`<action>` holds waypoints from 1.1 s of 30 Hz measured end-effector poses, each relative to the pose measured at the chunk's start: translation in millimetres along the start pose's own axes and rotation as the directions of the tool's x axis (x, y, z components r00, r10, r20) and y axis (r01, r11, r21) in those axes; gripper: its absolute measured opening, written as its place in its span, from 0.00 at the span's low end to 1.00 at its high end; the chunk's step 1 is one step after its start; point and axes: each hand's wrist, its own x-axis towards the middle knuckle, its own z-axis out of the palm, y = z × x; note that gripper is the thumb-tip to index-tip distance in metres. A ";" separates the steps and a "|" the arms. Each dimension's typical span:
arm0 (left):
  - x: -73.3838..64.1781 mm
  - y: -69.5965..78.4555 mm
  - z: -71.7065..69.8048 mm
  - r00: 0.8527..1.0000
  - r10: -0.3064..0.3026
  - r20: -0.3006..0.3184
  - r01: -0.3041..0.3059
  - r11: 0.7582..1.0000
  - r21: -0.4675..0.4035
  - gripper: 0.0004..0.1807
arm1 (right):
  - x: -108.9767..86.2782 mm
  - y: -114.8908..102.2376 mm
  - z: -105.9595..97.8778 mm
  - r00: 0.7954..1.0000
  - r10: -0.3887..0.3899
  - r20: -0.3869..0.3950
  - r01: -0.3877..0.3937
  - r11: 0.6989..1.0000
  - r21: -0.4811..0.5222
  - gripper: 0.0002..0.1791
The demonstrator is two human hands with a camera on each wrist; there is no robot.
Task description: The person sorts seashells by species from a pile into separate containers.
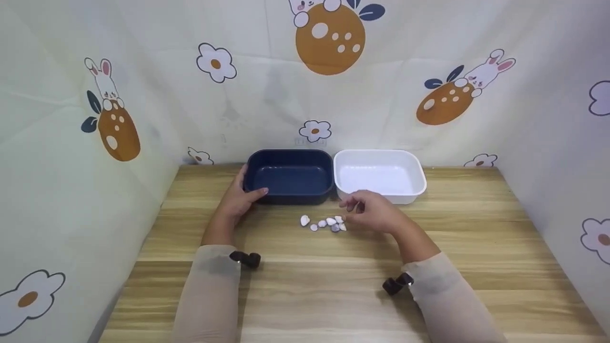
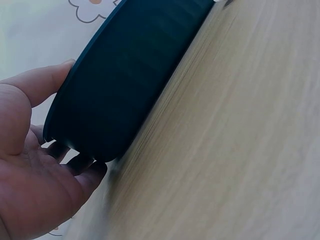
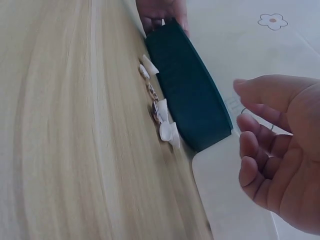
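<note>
A dark blue plastic bin (image 1: 290, 200) stands at the back of the table. My left hand (image 1: 237, 197) holds its left end, thumb over the front rim and fingers round the side; in the left wrist view the fingertips curl at the bin's lower corner. My right hand (image 1: 374, 212) is in front of a white bin (image 1: 379, 194), beside a small cluster of seashells (image 1: 331, 222). In the right wrist view its fingers (image 3: 248, 142) are loosely bent, with nothing between thumb and fingers. The shells are whitish, some with darker markings, and lie before the blue bin.
The two bins stand side by side against a cream curtain (image 1: 259, 109) printed with rabbits and flowers. Wood-grain table surface (image 1: 305, 290) stretches toward me. Each sleeve carries a small black wrist camera (image 1: 250, 259).
</note>
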 end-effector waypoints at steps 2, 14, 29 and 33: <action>-1.2 0.5 -0.8 1.000 0.002 0.000 -0.002 1.000 -0.007 0.60 | 0.2 1.8 1.1 0.999 -0.003 0.038 0.003 1.000 0.011 0.16; 0.7 -0.6 -1.1 1.000 -0.011 -0.005 0.012 0.999 0.036 0.60 | 4.5 21.3 15.7 0.989 -0.018 0.147 0.019 1.000 -0.001 0.13; -2.1 1.9 -0.6 0.999 -0.036 -0.010 0.037 0.999 0.026 0.60 | 7.2 29.6 25.3 0.989 -0.009 0.147 0.014 0.999 -0.029 0.13; -2.1 2.1 -0.2 0.999 -0.039 -0.007 0.039 0.999 0.027 0.60 | 8.1 29.7 26.3 0.990 0.001 0.139 0.005 0.999 -0.045 0.12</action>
